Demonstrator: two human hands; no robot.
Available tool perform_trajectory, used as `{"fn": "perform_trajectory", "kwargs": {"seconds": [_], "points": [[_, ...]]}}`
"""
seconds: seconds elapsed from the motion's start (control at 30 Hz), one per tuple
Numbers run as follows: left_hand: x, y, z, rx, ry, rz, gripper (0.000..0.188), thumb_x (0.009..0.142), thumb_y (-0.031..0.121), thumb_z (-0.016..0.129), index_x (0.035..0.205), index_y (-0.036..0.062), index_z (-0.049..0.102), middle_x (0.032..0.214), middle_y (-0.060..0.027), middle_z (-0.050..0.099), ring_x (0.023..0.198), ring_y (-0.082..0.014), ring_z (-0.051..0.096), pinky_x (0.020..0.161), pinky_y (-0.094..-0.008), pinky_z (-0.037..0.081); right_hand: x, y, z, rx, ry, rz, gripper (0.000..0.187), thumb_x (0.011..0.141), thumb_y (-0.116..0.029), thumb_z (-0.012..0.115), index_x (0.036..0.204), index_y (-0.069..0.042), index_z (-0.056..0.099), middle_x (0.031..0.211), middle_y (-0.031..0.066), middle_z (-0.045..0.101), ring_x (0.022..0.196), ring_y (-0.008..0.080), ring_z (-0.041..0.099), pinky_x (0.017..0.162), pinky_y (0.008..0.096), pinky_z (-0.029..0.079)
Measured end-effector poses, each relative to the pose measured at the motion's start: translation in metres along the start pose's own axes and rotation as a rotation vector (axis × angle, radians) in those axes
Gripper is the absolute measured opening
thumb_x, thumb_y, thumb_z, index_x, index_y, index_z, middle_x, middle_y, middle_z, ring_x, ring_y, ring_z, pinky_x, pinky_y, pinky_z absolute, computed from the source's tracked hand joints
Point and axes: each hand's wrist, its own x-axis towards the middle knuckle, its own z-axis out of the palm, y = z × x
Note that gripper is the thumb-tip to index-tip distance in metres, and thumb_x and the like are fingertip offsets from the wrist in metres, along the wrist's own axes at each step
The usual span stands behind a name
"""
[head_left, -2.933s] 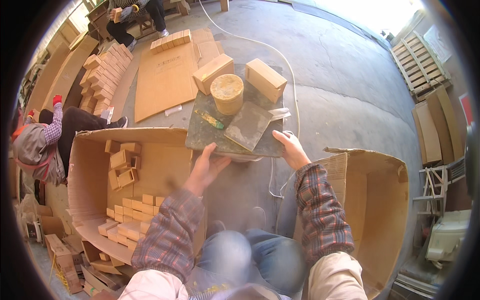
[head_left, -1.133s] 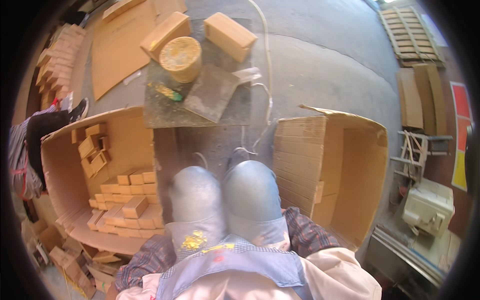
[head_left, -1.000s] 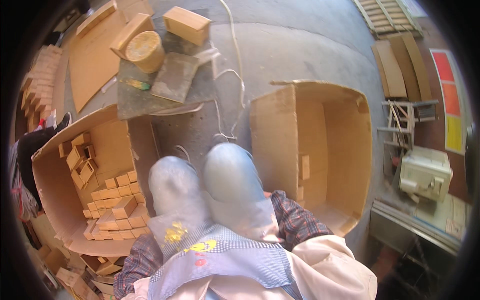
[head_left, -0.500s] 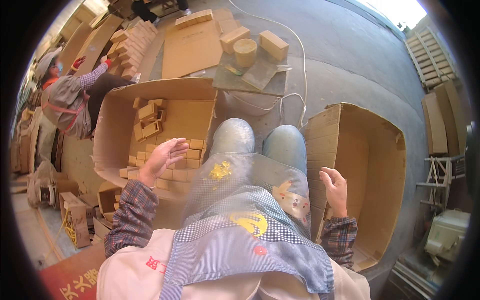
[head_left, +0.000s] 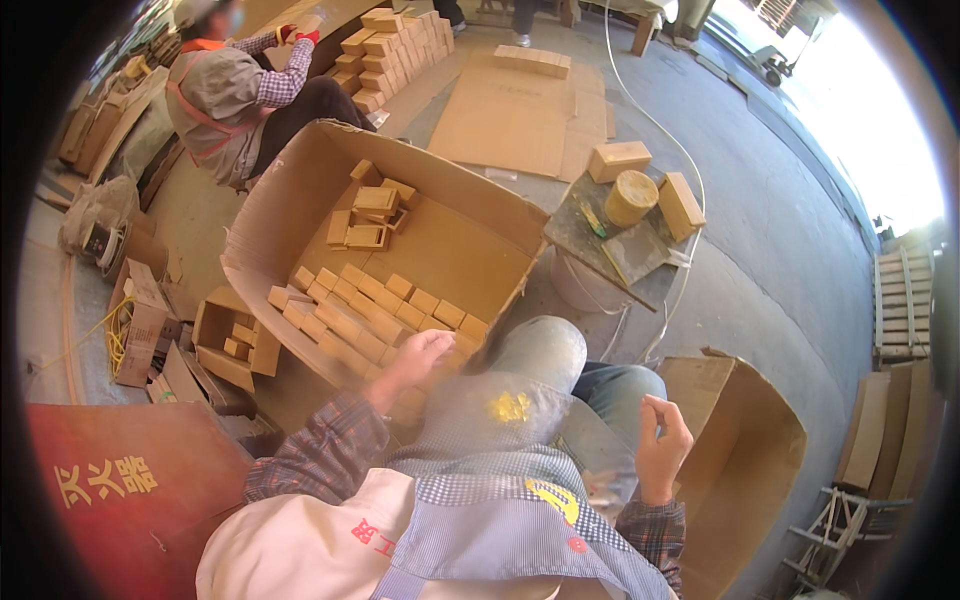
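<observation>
My left hand (head_left: 412, 360) is over the near right part of a big open carton (head_left: 487, 208), its fingers stretched together and slightly bent, with nothing visible in them. Below and beyond it, small wooden boxes (head_left: 340, 318) lie in close rows on the carton's floor. A loose heap of similar boxes (head_left: 375, 202) sits deeper inside. My right hand (head_left: 664, 450) is raised beside my right knee, in front of a second carton (head_left: 752, 440). Its fingers curl toward the thumb, and nothing shows between them. Yellow smears (head_left: 510, 407) mark the clear apron over my lap.
A small stand (head_left: 590, 240) beyond my knees bears a round yellowish tub (head_left: 632, 198) and wooden blocks (head_left: 680, 207). A white cable (head_left: 655, 120) runs along the floor. Another person (head_left: 225, 110) in red gloves sits at the far left by stacked boxes (head_left: 395, 55). A red case (head_left: 130, 490) is near left.
My view has turned left, so the left carton and the stand appear further right. My left hand's fingers are more bent than before. My right hand stays raised, its fingers curled.
</observation>
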Motion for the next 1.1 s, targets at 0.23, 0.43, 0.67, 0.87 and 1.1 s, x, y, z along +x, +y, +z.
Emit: {"fn": "perform_trajectory", "kwargs": {"seconds": [0.23, 0.43, 0.67, 0.87, 1.1], "points": [[0.115, -0.009, -0.087, -0.267, 0.259, -0.192, 0.063, 0.106, 0.046, 0.064, 0.149, 0.0013, 0.050, 0.143, -0.0195, 0.059, 0.134, -0.0303, 0.059, 0.109, -0.0457, 0.051, 0.041, 0.048, 0.049, -0.129, -0.032, 0.069, 0.009, 0.096, -0.001, 0.070, 0.104, -0.002, 0.074, 0.080, 0.0087, 0.069, 0.060, 0.0154, 0.059, 0.058, 0.0309, 0.047], [0.273, -0.042, -0.192, -0.717, 0.671, -0.146, 0.090, 0.103, 0.051, 0.067, 0.163, 0.0009, 0.024, 0.160, -0.0311, 0.037, 0.144, -0.0409, 0.048, 0.119, -0.0495, 0.044, 0.077, 0.061, 0.071, -0.203, -0.006, 0.084, 0.008, 0.095, 0.000, 0.068, 0.101, 0.000, 0.074, 0.073, 0.0043, 0.064, 0.060, 0.0112, 0.055, 0.056, 0.0280, 0.043], [0.419, -0.085, -0.279, -0.839, 0.973, -0.119, 0.092, 0.100, 0.060, 0.067, 0.160, 0.0024, 0.028, 0.155, -0.0288, 0.039, 0.140, -0.0429, 0.050, 0.114, -0.0510, 0.047, 0.102, 0.047, 0.067, -0.352, -0.224, 0.313, 0.013, 0.102, -0.008, 0.070, 0.110, -0.001, 0.076, 0.090, 0.0084, 0.075, 0.073, 0.0119, 0.064, 0.067, 0.0291, 0.053], [0.461, -0.114, -0.311, -0.970, 1.071, -0.084, 0.076, 0.101, 0.055, 0.068, 0.150, 0.0024, 0.044, 0.143, -0.0212, 0.053, 0.132, -0.0403, 0.056, 0.111, -0.0499, 0.050, 0.107, 0.055, 0.072, -0.463, -0.233, 0.390, 0.012, 0.102, -0.008, 0.069, 0.108, -0.001, 0.077, 0.089, 0.0098, 0.074, 0.072, 0.0131, 0.063, 0.067, 0.0286, 0.052], [0.383, -0.132, -0.293, -1.002, 0.731, 0.021, 0.038, 0.104, 0.028, 0.071, 0.133, 0.0057, 0.061, 0.116, -0.0081, 0.068, 0.108, -0.0259, 0.068, 0.101, -0.0420, 0.054, 0.108, 0.048, 0.061, -0.529, -0.357, 0.330, 0.016, 0.103, -0.013, 0.069, 0.115, -0.005, 0.076, 0.097, 0.0142, 0.077, 0.080, 0.0191, 0.070, 0.075, 0.0327, 0.056]]}}
